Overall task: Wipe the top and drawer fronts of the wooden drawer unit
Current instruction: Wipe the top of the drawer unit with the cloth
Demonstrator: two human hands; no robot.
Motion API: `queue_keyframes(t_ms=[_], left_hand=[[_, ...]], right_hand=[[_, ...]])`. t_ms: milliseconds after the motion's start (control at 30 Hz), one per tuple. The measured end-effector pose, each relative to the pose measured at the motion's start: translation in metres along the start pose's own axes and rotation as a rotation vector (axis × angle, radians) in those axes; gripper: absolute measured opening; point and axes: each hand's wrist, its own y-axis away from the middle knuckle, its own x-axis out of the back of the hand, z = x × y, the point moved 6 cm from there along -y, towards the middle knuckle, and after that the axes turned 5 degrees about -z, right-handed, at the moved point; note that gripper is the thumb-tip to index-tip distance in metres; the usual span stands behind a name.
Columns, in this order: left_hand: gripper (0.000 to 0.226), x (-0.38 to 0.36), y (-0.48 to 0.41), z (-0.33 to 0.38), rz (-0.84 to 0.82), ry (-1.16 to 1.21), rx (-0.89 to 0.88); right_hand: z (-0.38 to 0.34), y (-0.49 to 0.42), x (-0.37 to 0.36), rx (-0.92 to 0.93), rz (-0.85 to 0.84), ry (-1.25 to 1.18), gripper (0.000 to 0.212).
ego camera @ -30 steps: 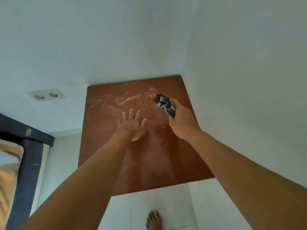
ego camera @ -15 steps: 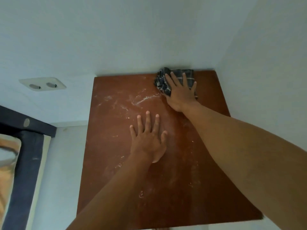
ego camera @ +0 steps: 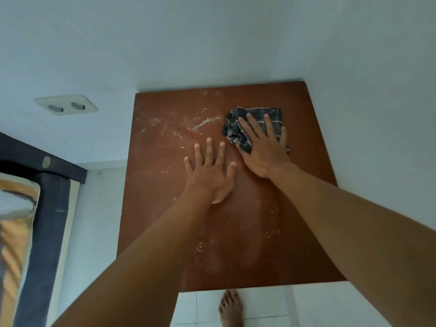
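Observation:
The reddish-brown wooden top of the drawer unit (ego camera: 304, 208) fills the middle of the view, seen from above, with white dust streaks (ego camera: 203, 123) across its far left part. My right hand (ego camera: 264, 149) lies flat, fingers spread, pressing a dark checked cloth (ego camera: 236, 133) onto the far right part of the top. My left hand (ego camera: 210, 171) rests flat on the wood just left of it, fingers apart, holding nothing. The drawer fronts are hidden below the top.
White walls meet behind and to the right of the unit. A white double wall socket (ego camera: 66, 105) is on the left wall. A dark bed frame with a mattress (ego camera: 42, 208) stands at the left. My bare foot (ego camera: 230, 308) is on the white tiled floor.
My right hand has gone from holding the bunched cloth to pressing it flat, then drew it back from the far edge toward me. My left hand settled flat on the wood.

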Motion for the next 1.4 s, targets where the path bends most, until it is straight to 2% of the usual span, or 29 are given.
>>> queue_keyframes(t_ms=[200,633,933,1033,1167,1300,1400], left_hand=[[0.068,0.005,0.017,0.0,-0.008,0.014,0.008],[0.072,-0.059,0.105,0.002,-0.003,-0.011,0.016],[0.074,-0.098,0.157,0.006,0.004,-0.019,0.015],[0.074,-0.105,0.175,0.011,-0.024,-0.015,0.024],[0.075,-0.105,0.199,0.012,-0.037,-0.007,0.04],[0.075,-0.082,0.213,0.0,-0.007,0.003,0.055],[0.074,-0.05,0.218,-0.015,0.025,0.01,0.082]], right_hand=[[0.0,0.066,-0.019,0.002,-0.004,-0.021,0.074],[-0.013,0.225,-0.056,0.023,0.022,-0.054,0.078],[-0.026,0.329,-0.067,0.032,-0.036,-0.081,0.073],[-0.028,0.365,-0.071,0.043,-0.046,-0.147,0.062],[-0.012,0.421,-0.099,-0.07,-0.233,-0.322,0.037],[-0.009,0.432,-0.09,-0.11,-0.307,-0.537,0.03],[-0.022,0.399,-0.046,-0.079,-0.26,-0.657,0.032]])
